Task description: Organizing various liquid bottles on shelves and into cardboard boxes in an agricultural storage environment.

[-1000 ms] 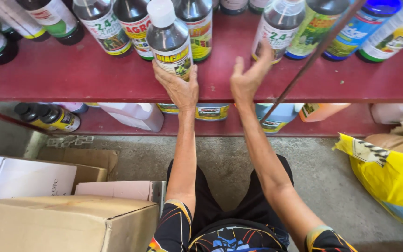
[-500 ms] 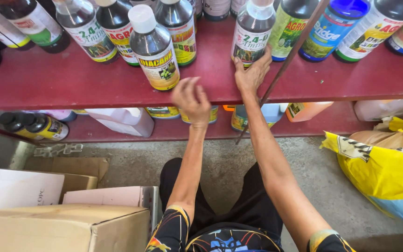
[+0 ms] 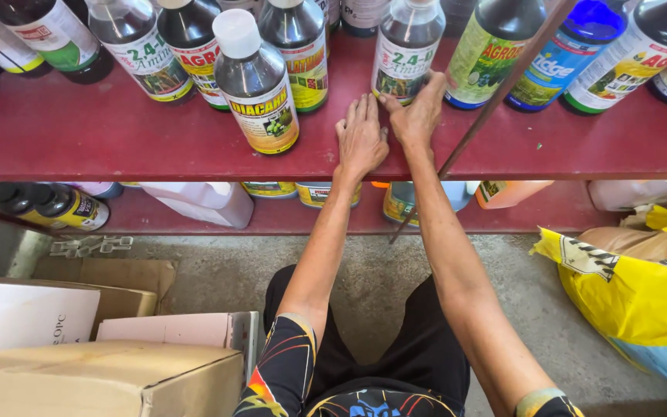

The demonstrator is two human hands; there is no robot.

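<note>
The clear plastic bottle with a white cap and pale label (image 3: 406,48) stands upright at the back of the dark red shelf (image 3: 117,139), and my right hand (image 3: 418,116) has come up against its base, fingers (image 3: 435,85) curled and touching its lower right side; I cannot tell whether they truly clasp it. Half a second ago that hand lay lower, near the shelf's front edge. My left hand (image 3: 362,137) has moved up from below the edge and now lies flat on the shelf, fingers together and straight, holding nothing, touching my right hand. The grey bottle with a white cap and yellow label (image 3: 256,81) stands free to the left, apart from my hands. A thin metal rod (image 3: 496,96) slants across just right of my right wrist.
</note>
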